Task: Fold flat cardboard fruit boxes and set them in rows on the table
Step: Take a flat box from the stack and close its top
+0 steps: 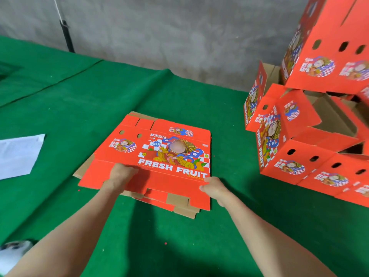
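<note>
1. The top flat box (159, 148) is being gripped by its near flap. It is lying printed side up on a stack of flat boxes (180, 209) in the middle of the green surface (79, 92).
2. The flap's left part is being clasped by the left hand (120, 175), with the fingers (130, 169) curled down onto the red card. The flap's right corner is being pinched by the right hand (214, 187).
3. By the look of it, this sheet is being taken off the stack to be opened up. Only the top one should be caught, so the brown edges beneath are best left lying.
4. The lift is best shared evenly between both hands. That way the panel is not bent anywhere except along its printed creases.
5. Over on the right, the folded boxes (299, 156) are being piled rather than lined up. A tilted box (329, 47) is perched on top of them.
6. That pile is standing near the stack's right side. It could well be knocked if the opened box is swung that way, so the work is better done over the open green in front.
7. A sheet of paper (18, 154) is lying well apart on the left. A black pole (66, 35) is standing at the back against the grey wall (179, 27).
8. A blurred black-and-white shape at the lower left cannot be made out.
</note>
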